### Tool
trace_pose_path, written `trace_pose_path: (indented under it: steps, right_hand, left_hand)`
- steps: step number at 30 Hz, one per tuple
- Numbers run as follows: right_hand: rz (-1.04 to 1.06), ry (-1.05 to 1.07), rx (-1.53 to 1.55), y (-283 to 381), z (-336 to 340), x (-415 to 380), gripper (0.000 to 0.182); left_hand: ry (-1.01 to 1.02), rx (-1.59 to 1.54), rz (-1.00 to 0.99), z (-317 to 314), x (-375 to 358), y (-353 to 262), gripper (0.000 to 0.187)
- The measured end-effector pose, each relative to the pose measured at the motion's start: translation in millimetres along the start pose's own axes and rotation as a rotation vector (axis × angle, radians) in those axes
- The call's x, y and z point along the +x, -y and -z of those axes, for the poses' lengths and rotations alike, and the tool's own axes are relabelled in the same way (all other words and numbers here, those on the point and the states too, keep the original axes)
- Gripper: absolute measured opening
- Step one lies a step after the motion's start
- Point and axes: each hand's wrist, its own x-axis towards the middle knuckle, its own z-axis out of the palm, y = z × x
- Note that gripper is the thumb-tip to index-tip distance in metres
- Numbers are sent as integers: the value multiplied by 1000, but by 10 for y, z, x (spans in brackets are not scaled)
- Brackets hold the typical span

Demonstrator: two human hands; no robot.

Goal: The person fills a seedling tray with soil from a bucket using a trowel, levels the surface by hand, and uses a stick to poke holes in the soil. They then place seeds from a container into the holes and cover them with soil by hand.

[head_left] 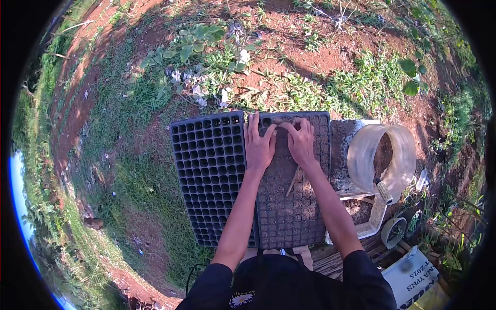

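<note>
Two black seedling trays lie side by side in front of me. The left seedling tray has bare cells with no soil showing; the right seedling tray is filled with dark soil, and its cell grid shows through. My left hand rests at the upper left of the filled tray, fingers apart, thumb pointing right. Beside it, my right hand touches the soil with bent, spread fingers, its index finger reaching toward the left thumb. Nothing is visible in either hand. A thin stick lies on the soil below the right hand.
Right of the trays, a translucent plastic ring stands by a soil-covered white surface. Lower down are a white frame, a small round pot and a printed sack. Grass and red earth surround everything.
</note>
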Motion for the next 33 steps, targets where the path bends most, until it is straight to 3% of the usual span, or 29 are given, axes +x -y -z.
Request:
trace_pose_path:
  steps: [19,25,33]
  right_hand:
    - [-81,22,-14,118,-20,54,26]
    - [-129,-62,185,86,5,52,32]
    - [-132,-9,165,112,66,113,22]
  left_hand:
    - [42,-68,-20,76,10,-1,36]
    - [-63,-168,16,30,-4,12,43]
    - [-31,-83,-2,12,-15,23,46]
